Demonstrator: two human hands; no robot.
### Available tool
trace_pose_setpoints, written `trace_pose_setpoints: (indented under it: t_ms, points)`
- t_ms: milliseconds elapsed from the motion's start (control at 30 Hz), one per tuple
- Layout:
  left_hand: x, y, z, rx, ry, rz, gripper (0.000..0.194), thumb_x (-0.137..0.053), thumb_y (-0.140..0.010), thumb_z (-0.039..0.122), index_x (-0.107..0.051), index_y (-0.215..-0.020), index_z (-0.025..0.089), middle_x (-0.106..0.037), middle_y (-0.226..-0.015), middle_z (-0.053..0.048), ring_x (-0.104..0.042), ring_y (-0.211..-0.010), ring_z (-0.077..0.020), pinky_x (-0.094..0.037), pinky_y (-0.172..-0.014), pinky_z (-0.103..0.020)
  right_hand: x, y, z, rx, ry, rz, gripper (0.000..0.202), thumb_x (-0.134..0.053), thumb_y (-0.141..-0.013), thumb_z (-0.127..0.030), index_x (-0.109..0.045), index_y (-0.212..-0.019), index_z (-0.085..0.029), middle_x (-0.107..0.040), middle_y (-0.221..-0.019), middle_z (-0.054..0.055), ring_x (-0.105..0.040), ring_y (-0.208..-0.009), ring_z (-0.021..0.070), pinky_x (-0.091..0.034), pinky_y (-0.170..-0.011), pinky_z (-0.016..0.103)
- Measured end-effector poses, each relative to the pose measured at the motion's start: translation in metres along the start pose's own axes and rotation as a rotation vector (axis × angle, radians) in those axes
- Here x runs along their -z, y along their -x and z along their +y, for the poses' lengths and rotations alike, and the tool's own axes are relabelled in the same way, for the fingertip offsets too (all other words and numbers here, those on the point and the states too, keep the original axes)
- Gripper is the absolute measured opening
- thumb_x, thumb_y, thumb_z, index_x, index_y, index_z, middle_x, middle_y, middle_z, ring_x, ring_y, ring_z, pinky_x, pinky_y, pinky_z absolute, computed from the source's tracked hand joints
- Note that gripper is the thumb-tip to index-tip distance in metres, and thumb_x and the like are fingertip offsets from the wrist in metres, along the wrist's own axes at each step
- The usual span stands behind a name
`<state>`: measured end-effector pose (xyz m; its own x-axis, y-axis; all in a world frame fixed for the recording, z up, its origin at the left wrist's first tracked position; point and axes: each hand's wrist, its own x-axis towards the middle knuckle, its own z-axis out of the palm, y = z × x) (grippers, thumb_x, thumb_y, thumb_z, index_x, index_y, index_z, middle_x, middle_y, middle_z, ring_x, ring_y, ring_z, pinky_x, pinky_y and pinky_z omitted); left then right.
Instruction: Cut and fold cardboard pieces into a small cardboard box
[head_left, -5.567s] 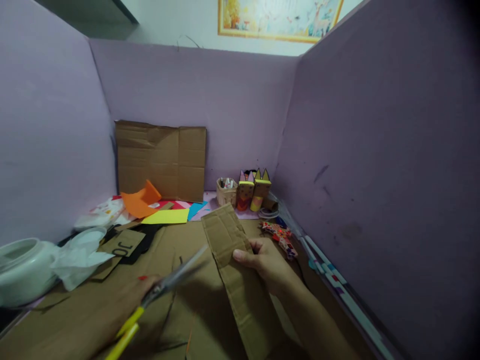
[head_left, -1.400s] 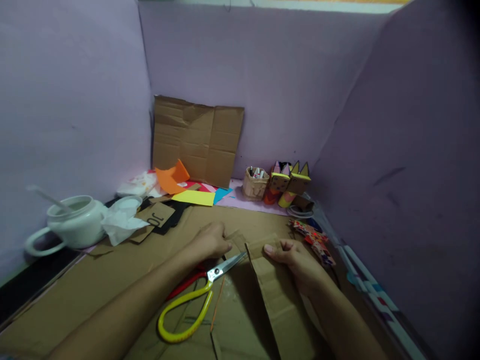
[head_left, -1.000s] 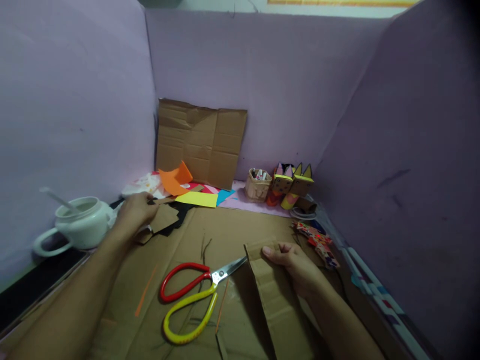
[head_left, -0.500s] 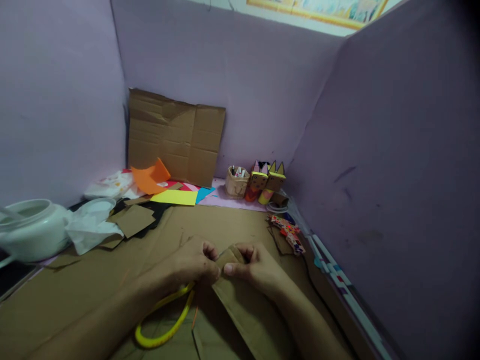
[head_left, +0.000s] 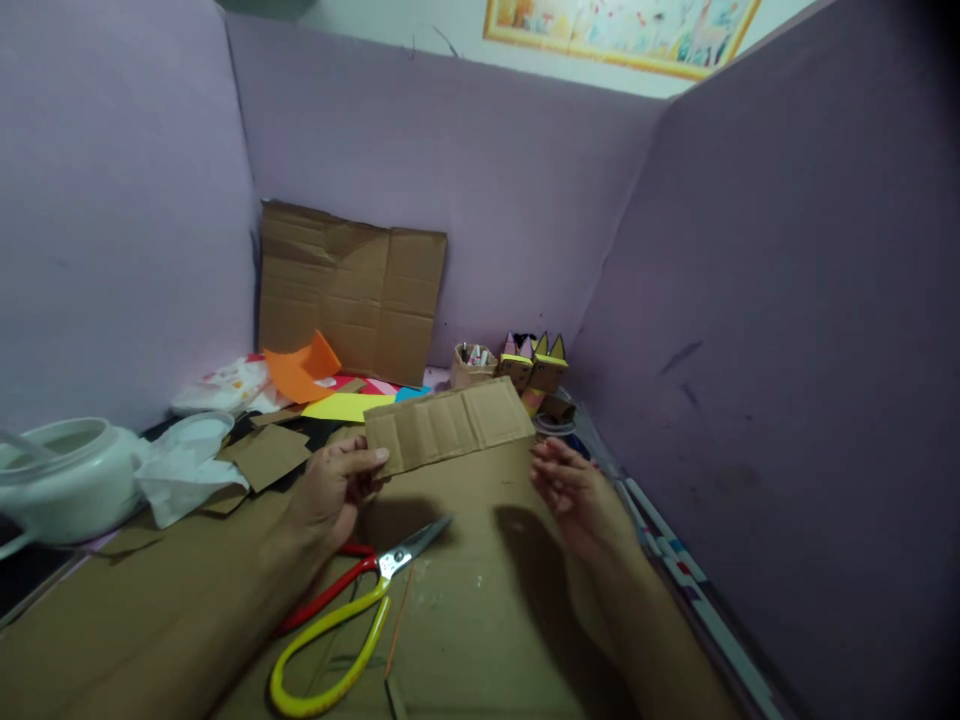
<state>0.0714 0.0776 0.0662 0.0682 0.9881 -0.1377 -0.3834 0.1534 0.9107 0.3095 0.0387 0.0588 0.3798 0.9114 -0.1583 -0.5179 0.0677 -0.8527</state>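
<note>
Holding strip (head_left: 450, 425) of cardboard in left hand (head_left: 334, 490), clamping its left end between thumb on top and fingers beneath. Differing from half a second ago: then pinching strip's far end in both hands and pointing its length at near edge of worktop (head_left: 465, 590); now carrying what looks like the same strip crosswise, in left hand alone. Exposing scissors (head_left: 397, 557) more fully too, formerly mostly covered by left arm (head_left: 202, 610). Seeming to mark a break between handlings, freeing right hand (head_left: 581, 495) and using no blade.

Suspending strip over worktop's middle, raised off the surface, reaching rightward from left hand and slanting upward to the right in view. Stationing right hand just beside strip's right end, towards worktop's right edge; curling fingers loosely, slightly apart, showing nothing gripped; leaving contact with strip's lower corner impossible to tell.

Resting scissors left of middle, towards near edge; bringing blades nearly together, pointing them towards far-right corner; hiding part of red handle behind left arm.

Listing along far edge, left to right: leaning board (head_left: 352, 290), orange paper (head_left: 304, 372) and yellow paper (head_left: 349, 407) before it, cup (head_left: 471, 372), figures (head_left: 550, 372). Listing by left edge: pot (head_left: 75, 485), then scraps (head_left: 270, 455) to its right.
</note>
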Motion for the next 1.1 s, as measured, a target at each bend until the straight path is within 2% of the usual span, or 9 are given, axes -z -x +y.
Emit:
trace_pose_setpoints:
  t_ms: [67,133,167,333,433,533,767,967,1100]
  points:
    - [-0.007,0.006,-0.011,-0.006,0.051,0.006,0.022,-0.070,-0.045,0.021,-0.056,-0.061,0.015,-0.056,-0.053,0.004,-0.050,-0.048,-0.0087,-0.040,-0.050,-0.020,-0.014,0.015,0.016,-0.089,0.050,-0.120,0.036,-0.079,-0.048,-0.011,-0.067,-0.081,-0.018,-0.069,-0.085,0.002,-0.063,-0.071,0.0133,-0.048,-0.050,0.018]
    - [-0.015,0.015,-0.023,0.019,0.077,-0.008,0.022,-0.071,-0.046,0.022,-0.056,-0.060,0.014,-0.056,-0.051,0.003,-0.051,-0.048,-0.0107,-0.042,-0.051,-0.023,-0.028,0.032,0.032,-0.215,0.075,-0.441,0.036,-0.079,-0.056,-0.023,-0.067,-0.089,-0.017,-0.069,-0.096,0.006,-0.063,-0.078,0.0160,-0.045,-0.044,0.016]
    - [-0.018,0.020,-0.029,0.033,0.084,-0.015,0.022,-0.072,-0.046,0.022,-0.057,-0.060,0.014,-0.057,-0.051,0.002,-0.052,-0.048,-0.0119,-0.042,-0.051,-0.024,-0.034,0.039,0.038,-0.219,0.041,-0.485,0.037,-0.078,-0.058,-0.029,-0.066,-0.091,-0.017,-0.069,-0.094,0.005,-0.063,-0.072,0.0139,-0.045,-0.044,0.016]
    - [-0.023,0.035,-0.049,0.053,0.086,-0.103,0.022,-0.074,-0.051,0.022,-0.065,-0.068,0.012,-0.065,-0.057,-0.002,-0.058,-0.052,-0.0146,-0.045,-0.055,-0.026,-0.040,0.045,0.043,-0.267,-0.143,-0.266,0.037,-0.082,-0.052,-0.037,-0.069,-0.080,-0.017,-0.071,-0.077,0.000,-0.061,-0.057,0.0088,-0.045,-0.039,0.012]
    - [-0.022,0.037,-0.053,0.059,0.042,-0.145,0.024,-0.075,-0.052,0.022,-0.068,-0.073,0.012,-0.067,-0.060,-0.003,-0.061,-0.057,-0.0169,-0.048,-0.061,-0.029,-0.037,0.038,0.035,-0.365,-0.222,-0.181,0.028,-0.082,-0.054,-0.031,-0.070,-0.075,-0.017,-0.071,-0.070,-0.001,-0.061,-0.052,0.0079,-0.043,-0.034,0.010]
    - [-0.020,0.035,-0.052,0.055,0.007,-0.168,0.025,-0.076,-0.051,0.020,-0.069,-0.074,0.013,-0.068,-0.062,-0.003,-0.063,-0.062,-0.0191,-0.049,-0.065,-0.031,-0.036,0.035,0.031,-0.420,-0.288,-0.127,0.014,-0.080,-0.059,-0.021,-0.069,-0.066,-0.017,-0.070,-0.066,-0.003,-0.062,-0.053,0.0072,-0.049,-0.040,0.011]
    - [-0.019,0.034,-0.049,0.157,-0.049,-0.268,0.030,-0.077,-0.050,0.018,-0.072,-0.079,0.014,-0.071,-0.068,-0.006,-0.064,-0.065,-0.0214,-0.049,-0.067,-0.033,-0.033,0.032,0.039,-0.376,-0.352,-0.108,0.021,-0.081,-0.055,-0.015,-0.069,-0.072,-0.016,-0.071,-0.067,-0.004,-0.064,-0.060,0.0099,-0.055,-0.047,0.017]
    - [-0.020,0.035,-0.051,0.138,-0.070,-0.284,0.032,-0.078,-0.047,0.018,-0.072,-0.078,0.014,-0.070,-0.069,-0.006,-0.063,-0.065,-0.0219,-0.049,-0.070,-0.036,-0.033,0.036,0.037,-0.291,-0.336,-0.237,0.029,-0.081,-0.058,-0.025,-0.068,-0.083,-0.020,-0.072,-0.086,0.000,-0.067,-0.075,0.0159,-0.058,-0.054,0.024]
    - [-0.016,0.032,-0.052,0.155,-0.052,-0.280,0.023,-0.078,-0.048,0.017,-0.070,-0.069,0.014,-0.066,-0.060,-0.003,-0.059,-0.057,-0.0186,-0.048,-0.066,-0.035,-0.034,0.039,0.037,-0.253,-0.324,-0.294,0.037,-0.081,-0.056,-0.017,-0.067,-0.090,-0.021,-0.072,-0.084,-0.001,-0.066,-0.079,0.0160,-0.059,-0.066,0.030]
